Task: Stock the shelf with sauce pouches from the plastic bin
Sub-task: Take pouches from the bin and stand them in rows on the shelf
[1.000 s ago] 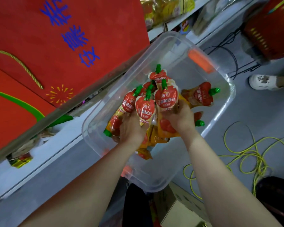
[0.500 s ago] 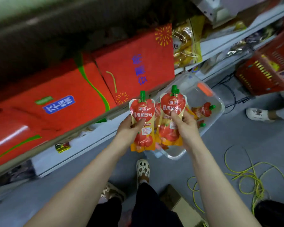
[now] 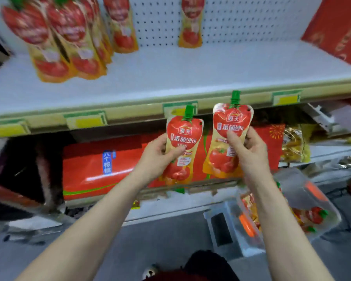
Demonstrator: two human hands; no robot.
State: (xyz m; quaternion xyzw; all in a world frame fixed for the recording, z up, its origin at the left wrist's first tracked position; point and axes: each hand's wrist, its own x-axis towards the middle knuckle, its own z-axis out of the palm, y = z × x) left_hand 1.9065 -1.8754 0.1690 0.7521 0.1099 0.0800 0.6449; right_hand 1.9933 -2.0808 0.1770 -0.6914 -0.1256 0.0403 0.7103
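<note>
**A:** Which way do the two pouches point?

**B:** Both are upright, with the long axis near vertical and the tops leaning a touch to the right. The green caps are up and the printed fronts face the camera. The left pouch (image 3: 183,136) sits lower. The right pouch (image 3: 231,126) sits higher, and its cap overlaps the front lip of the shelf (image 3: 170,78).

**A:** And the grip?

**B:** The left hand (image 3: 156,157) holds the left pouch from its left side, with the thumb lying across the front at about mid-height. The right hand (image 3: 249,153) holds the right pouch from its right side. Its thumb presses on the front and its fingers (image 3: 251,132) curl round the right edge. On each pouch, the cap end stands above the hand and the bottom hangs below it.

**A:** Are the pouches touching?

**B:** No, a narrow gap shows between them. Both are held in the air in front of the shelf edge, not on the board.

**A:** What is on the shelf?

**B:** Blurred stocked pouches (image 3: 55,37) stand at the back left. A single pouch (image 3: 190,23) stands against the perforated back panel.

**A:** And the bin?

**B:** The plastic bin (image 3: 312,197) is low on the right, partly behind the right forearm, with loose pouches (image 3: 314,216) inside. Red boxes (image 3: 101,165) fill the tier below.
</note>
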